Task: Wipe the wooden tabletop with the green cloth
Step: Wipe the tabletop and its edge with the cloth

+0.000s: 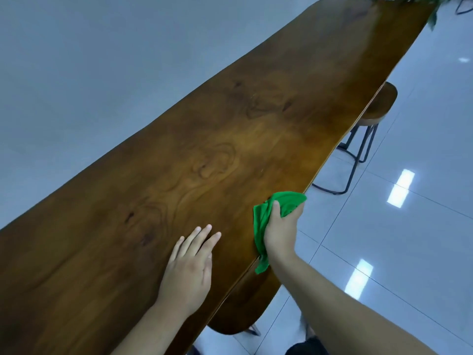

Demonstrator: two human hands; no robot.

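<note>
A long, dark wooden tabletop (pixel 230 129) runs from the lower left to the upper right of the head view. My right hand (pixel 281 226) grips a bunched green cloth (pixel 286 201) at the table's near right edge; part of the cloth hangs over the edge below my wrist. My left hand (pixel 190 265) lies flat on the wood to the left of it, palm down, fingers slightly spread, holding nothing.
A round wooden stool (pixel 378 108) on black metal legs stands partly under the right edge. Another wooden seat (pixel 245 308) shows below the edge near me. Green plant leaves (pixel 432 11) sit at the far end. A plain wall borders the left side; glossy floor tiles lie to the right.
</note>
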